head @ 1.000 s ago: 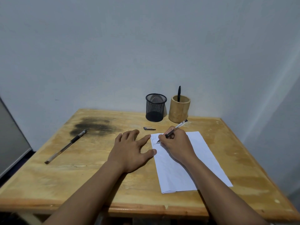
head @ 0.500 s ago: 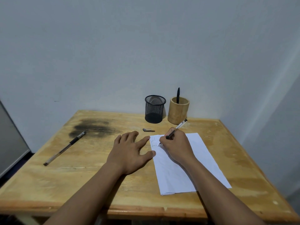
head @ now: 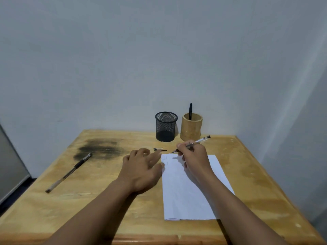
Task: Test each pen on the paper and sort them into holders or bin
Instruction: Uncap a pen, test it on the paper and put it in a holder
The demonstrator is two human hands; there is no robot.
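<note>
While the pen (head: 191, 144) wrote before, our right hand (head: 193, 157) now grips it lifted above the paper (head: 191, 195); left hand (head: 141, 171) lies flat, holding nothing.

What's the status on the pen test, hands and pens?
Right hand grips pen, tip just beyond paper. Left hand flat beside the sheet. One pen untested at table left. Nothing blocking.
</note>
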